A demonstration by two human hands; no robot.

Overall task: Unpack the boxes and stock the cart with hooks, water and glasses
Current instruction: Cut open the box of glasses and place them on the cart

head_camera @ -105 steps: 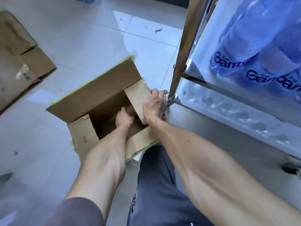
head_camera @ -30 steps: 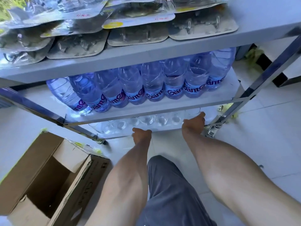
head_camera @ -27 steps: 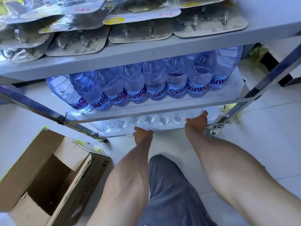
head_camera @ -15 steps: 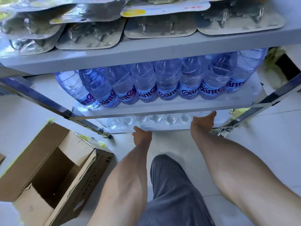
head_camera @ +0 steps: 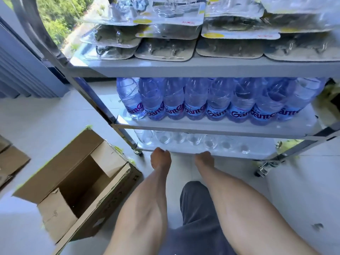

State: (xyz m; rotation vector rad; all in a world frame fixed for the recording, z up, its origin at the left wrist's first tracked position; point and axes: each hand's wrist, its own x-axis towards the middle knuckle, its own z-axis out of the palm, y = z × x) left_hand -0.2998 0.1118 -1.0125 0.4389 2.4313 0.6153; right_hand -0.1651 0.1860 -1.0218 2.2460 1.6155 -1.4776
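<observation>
Both hands [head_camera: 181,159] nearer together than before

The water bottles [head_camera: 219,100] in front of me are clear with a blue tint, each banded by a blue label with white lettering outlined in purple. Above them the hook packs [head_camera: 165,50] are clear plastic on grey-beige card, some with a yellow oval. The glasses [head_camera: 193,139] are colourless. The cart [head_camera: 202,68] has pale grey shelves and shiny silver posts. My cardboard box [head_camera: 73,183] is plain brown with bright green edging. My trousers [head_camera: 196,208] are dark grey, the floor [head_camera: 294,190] whitish.
</observation>
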